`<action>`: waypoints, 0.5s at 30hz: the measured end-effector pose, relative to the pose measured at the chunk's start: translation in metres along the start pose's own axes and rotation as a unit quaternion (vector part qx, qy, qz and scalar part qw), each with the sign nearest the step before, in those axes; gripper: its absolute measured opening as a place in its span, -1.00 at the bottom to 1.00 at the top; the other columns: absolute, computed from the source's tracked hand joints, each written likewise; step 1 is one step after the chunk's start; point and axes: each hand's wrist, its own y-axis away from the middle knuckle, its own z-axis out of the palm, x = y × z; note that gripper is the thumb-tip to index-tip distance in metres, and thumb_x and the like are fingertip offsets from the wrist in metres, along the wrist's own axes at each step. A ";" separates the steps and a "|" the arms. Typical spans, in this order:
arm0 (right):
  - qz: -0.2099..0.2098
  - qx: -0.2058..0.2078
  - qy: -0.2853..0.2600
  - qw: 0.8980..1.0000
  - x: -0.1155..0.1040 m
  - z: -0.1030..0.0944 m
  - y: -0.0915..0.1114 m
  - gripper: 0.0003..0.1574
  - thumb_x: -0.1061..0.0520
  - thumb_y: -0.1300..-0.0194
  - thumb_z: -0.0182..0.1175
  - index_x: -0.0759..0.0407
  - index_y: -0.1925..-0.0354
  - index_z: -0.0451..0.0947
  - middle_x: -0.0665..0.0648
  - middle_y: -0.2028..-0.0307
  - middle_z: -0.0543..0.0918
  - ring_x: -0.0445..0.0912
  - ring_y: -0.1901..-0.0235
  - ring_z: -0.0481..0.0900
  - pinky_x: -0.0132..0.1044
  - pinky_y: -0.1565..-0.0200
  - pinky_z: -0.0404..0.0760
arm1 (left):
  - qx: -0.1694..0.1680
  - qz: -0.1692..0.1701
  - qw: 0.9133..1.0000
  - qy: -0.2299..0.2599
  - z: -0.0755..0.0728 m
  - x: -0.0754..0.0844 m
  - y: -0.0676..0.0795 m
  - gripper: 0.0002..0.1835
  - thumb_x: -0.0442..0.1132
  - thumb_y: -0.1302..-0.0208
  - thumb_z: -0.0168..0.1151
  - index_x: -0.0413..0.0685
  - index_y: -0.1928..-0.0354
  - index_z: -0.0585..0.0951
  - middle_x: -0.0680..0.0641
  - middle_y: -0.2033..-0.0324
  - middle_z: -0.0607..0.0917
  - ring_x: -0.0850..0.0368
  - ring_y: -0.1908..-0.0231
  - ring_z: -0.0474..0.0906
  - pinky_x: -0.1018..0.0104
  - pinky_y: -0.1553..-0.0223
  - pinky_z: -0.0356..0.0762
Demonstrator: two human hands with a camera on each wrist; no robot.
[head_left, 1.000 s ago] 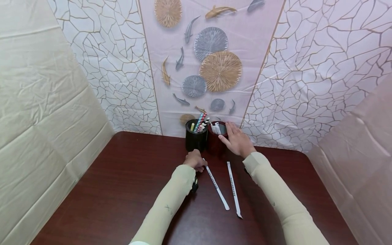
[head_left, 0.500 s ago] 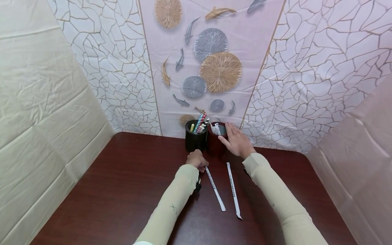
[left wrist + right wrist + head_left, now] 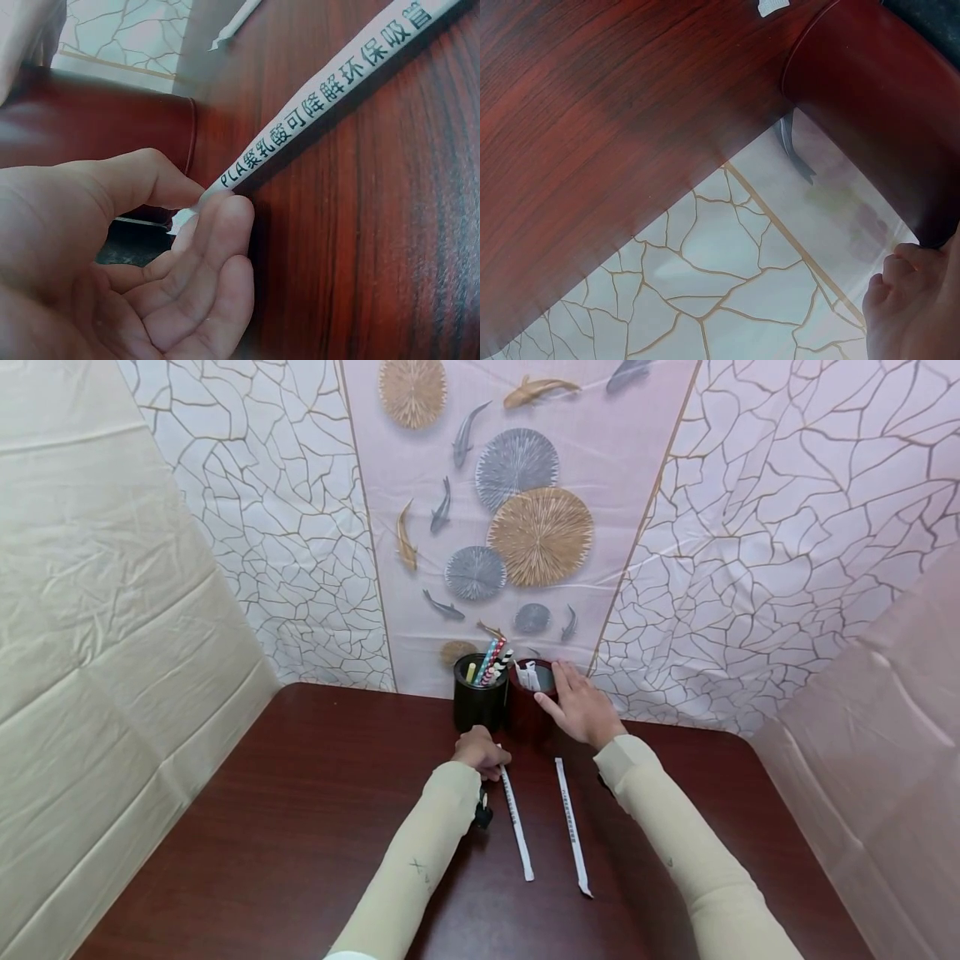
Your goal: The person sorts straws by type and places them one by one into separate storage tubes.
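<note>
My left hand pinches the far end of a paper-wrapped straw between thumb and fingertips. Dark printed characters run along the white wrapper in the left wrist view, and the straw slants away over the table. To its right, a second wrapped straw lies on the table. My right hand rests at the right rim of a dark red cup, its fingers stretched out and its thumb apart. Some white-wrapped pieces stand inside that cup.
A black cup holding several striped and coloured straws stands left of the red one. Both cups are at the back of the dark red wooden table, near a patterned cloth backdrop. Pale cloth hangs at both sides.
The near end of the pinched straw has swung left, away from the second straw. My left hand has shifted only slightly. The right hand stays at the red cup.
</note>
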 end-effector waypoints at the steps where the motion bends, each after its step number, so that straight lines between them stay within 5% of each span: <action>1: 0.001 0.000 0.000 1.000 0.000 0.000 0.000 0.11 -0.46 -0.64 -0.28 0.31 -0.69 -0.13 0.37 -0.68 0.01 0.25 -0.67 0.05 0.23 -0.57 0.26 | -0.001 0.001 1.000 0.002 -0.002 0.000 0.001 -0.81 -0.20 -0.33 0.40 -0.16 0.38 0.67 -0.08 0.60 0.79 0.16 0.58 0.76 0.31 0.48 0.70; 15: 0.003 0.001 -0.002 1.000 0.000 0.001 -0.001 0.10 -0.45 -0.65 -0.27 0.31 -0.69 -0.12 0.38 -0.68 0.01 0.27 -0.66 0.06 0.24 -0.57 0.26 | -0.016 0.043 0.999 0.026 -0.032 0.000 0.012 -0.79 -0.19 -0.38 0.37 -0.23 0.29 0.70 -0.09 0.56 0.80 0.17 0.55 0.75 0.08 0.09 0.83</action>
